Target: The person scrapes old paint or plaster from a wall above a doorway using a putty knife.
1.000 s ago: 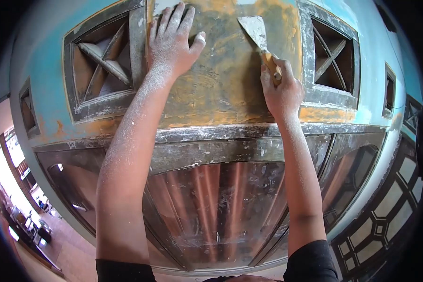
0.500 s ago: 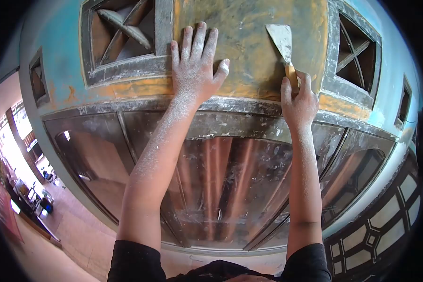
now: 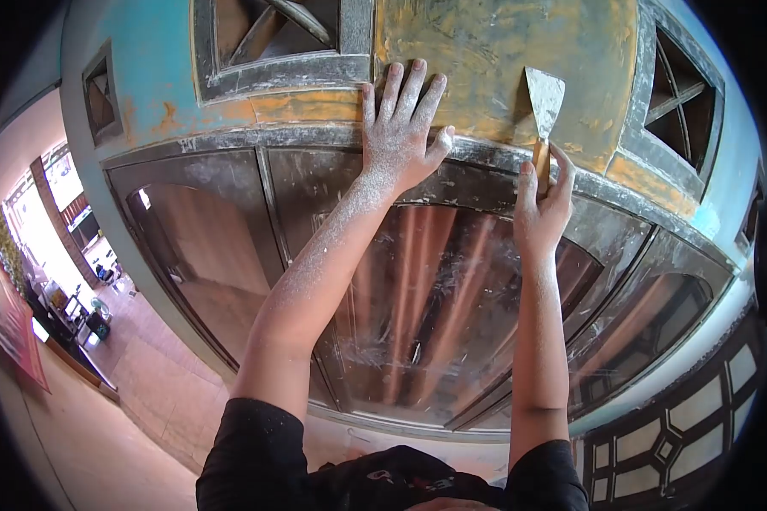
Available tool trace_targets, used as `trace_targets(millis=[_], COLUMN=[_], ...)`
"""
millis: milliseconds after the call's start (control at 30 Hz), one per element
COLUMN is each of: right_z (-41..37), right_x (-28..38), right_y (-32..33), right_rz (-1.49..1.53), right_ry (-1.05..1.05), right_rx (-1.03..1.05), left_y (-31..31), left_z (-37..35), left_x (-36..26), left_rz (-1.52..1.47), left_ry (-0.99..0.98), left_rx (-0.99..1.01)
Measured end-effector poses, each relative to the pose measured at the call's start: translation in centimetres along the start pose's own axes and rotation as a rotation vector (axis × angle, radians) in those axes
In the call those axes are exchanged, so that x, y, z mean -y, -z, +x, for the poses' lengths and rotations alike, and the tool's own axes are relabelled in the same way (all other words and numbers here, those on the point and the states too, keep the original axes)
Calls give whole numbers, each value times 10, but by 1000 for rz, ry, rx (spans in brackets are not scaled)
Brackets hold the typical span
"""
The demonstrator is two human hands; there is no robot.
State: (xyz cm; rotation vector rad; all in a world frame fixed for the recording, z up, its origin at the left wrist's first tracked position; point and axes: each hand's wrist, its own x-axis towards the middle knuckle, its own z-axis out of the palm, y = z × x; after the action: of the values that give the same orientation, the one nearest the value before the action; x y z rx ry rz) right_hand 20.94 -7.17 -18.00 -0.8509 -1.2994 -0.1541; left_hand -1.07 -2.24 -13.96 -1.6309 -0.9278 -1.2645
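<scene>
My left hand (image 3: 399,128), dusted with white powder, lies flat with fingers spread at the lower edge of a yellow-brown, patchy wall panel (image 3: 469,51). In my right hand (image 3: 544,200) is a putty knife (image 3: 545,106), gripped by its wooden handle with the blade pointing up. The blade is smeared with white and overlaps the panel's right part. Below both hands runs a worn dark wooden ledge (image 3: 494,157) with pale scrapes. Under it is a dark-framed window (image 3: 435,298) whose glass shows reddish-brown folds.
Square vents with crossed bars flank the panel, a left vent (image 3: 273,34) and a right vent (image 3: 680,98). Turquoise paint (image 3: 153,72) covers the wall farther left. A bright doorway (image 3: 55,192) opens at far left, and a dark patterned grille (image 3: 677,434) stands at lower right.
The view has shifted, so the wall sits higher and further right. My right hand and the putty knife are lower against the panel; my left hand remains spread near its lower edge.
</scene>
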Motion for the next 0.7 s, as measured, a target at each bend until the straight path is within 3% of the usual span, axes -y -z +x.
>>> trace_targets(millis=[200, 267, 533, 600, 633, 667, 700], right_z=[-14, -18, -18, -17, -17, -16, -16], right_x=[0, -2, 23, 20, 18, 16, 18], right_y=[-18, -26, -36, -45, -48, -50, -48], right_rz=[400, 343, 432, 465, 524, 582, 601], right_ry=[16, 86, -26, 71, 127, 185, 163], right_rx=[45, 53, 167, 151, 139, 125, 166], left_y=[9, 13, 25, 26, 25, 28, 35], left_z=[-21, -22, -14, -11, -10, -10, -8], left_x=[-21, -29, -51, -54, -66, -68, -72], left_rz=[-185, -284, -281, -524, -561, -559, -793], left_ry=[75, 88, 73, 30, 37, 36, 168], left_rx=[76, 104, 180, 270, 45, 44, 145])
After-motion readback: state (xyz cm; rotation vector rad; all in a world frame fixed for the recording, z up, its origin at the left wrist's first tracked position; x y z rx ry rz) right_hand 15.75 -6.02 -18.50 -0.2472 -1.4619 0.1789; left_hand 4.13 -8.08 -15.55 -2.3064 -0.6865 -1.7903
